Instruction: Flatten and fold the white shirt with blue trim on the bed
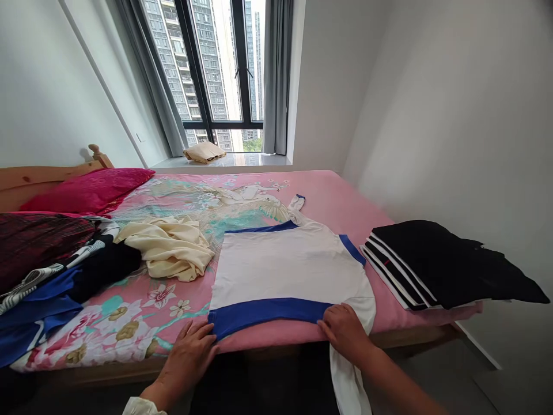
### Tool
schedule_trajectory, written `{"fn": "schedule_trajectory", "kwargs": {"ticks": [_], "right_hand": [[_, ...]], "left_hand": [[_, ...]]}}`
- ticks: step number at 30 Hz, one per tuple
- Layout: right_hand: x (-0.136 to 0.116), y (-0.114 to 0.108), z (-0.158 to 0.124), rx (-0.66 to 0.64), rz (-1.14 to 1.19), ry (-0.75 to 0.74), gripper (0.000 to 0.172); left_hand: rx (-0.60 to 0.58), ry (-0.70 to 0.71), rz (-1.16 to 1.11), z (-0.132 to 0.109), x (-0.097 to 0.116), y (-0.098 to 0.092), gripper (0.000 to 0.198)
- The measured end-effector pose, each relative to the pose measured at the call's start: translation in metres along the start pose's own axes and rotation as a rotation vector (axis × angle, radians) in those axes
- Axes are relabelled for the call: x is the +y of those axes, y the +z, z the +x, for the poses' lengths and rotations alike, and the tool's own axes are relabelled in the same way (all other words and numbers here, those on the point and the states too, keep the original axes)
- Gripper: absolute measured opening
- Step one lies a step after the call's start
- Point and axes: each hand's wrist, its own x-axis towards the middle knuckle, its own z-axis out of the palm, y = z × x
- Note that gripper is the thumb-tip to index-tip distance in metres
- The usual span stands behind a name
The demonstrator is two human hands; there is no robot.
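A white long-sleeved shirt (285,265) with blue trim lies spread on the bed, turned sideways. One blue band runs along its near edge and another strip lies along the far edge. At the near left corner of the band, my left hand (190,354) has its fingers closed on the fabric. My right hand (345,331) grips the near edge toward the band's right end, fingers curled over the cloth. From beside that hand, one white sleeve (349,374) hangs down past the bed's edge. The other sleeve (297,203) reaches away toward the window.
A folded stack of black and white clothes (415,259) sits at the right edge of the bed (319,181). To the left are a crumpled cream cloth (170,245), a pile of dark and blue garments (47,271) and a red pillow (93,190). A folded beige cloth (204,152) rests on the windowsill.
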Motion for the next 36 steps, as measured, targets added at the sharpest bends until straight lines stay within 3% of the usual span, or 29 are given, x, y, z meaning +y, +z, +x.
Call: {"fn": "schedule_trajectory", "kwargs": {"ticks": [3, 6, 9, 11, 14, 17, 20, 22, 25, 29, 31, 33, 36], "right_hand": [[-0.010, -0.013, 0.029, 0.078, 0.107, 0.027, 0.033], [-0.027, -0.013, 0.073, 0.141, 0.154, 0.029, 0.034], [-0.036, 0.003, 0.105, 0.057, 0.091, 0.077, 0.043], [-0.028, 0.020, 0.110, -0.076, 0.018, 0.150, 0.049], [0.007, 0.046, 0.092, -0.224, -0.075, 0.269, 0.063], [0.049, 0.062, 0.063, -0.185, -0.149, 0.376, 0.077], [0.072, 0.063, 0.049, -0.171, -0.167, 0.428, 0.082], [0.070, 0.056, 0.052, -0.216, -0.143, 0.461, 0.082], [0.049, 0.042, 0.071, -0.222, -0.100, 0.492, 0.073], [0.014, 0.036, 0.093, -0.130, -0.092, 0.353, 0.062], [0.008, 0.040, 0.095, -0.169, -0.086, 0.341, 0.062], [0.012, 0.045, 0.089, -0.213, -0.089, 0.387, 0.065], [0.027, 0.052, 0.075, -0.211, -0.112, 0.479, 0.071]], "left_hand": [[0.016, 0.032, -0.077, 0.036, 0.040, -0.020, 0.032], [0.010, 0.070, -0.216, 0.092, 0.098, -0.030, 0.047], [0.033, 0.054, -0.238, 0.142, 0.147, -0.020, 0.055], [0.034, -0.017, -0.233, 0.157, 0.160, -0.005, 0.053], [0.009, -0.142, -0.209, 0.146, 0.142, 0.016, 0.062], [-0.023, -0.345, -0.109, 0.109, 0.095, 0.027, 0.081], [-0.057, -0.587, 0.004, 0.071, 0.046, 0.027, 0.090], [-0.052, -0.705, 0.055, 0.058, 0.026, 0.023, 0.090], [0.010, -0.675, 0.061, 0.063, 0.025, 0.011, 0.076], [0.049, -0.374, -0.047, 0.107, 0.060, -0.005, 0.059], [0.022, -0.306, -0.088, 0.129, 0.073, -0.006, 0.059], [-0.012, -0.336, -0.102, 0.140, 0.074, -0.002, 0.063], [-0.033, -0.523, -0.097, 0.134, 0.055, 0.005, 0.073]]}}
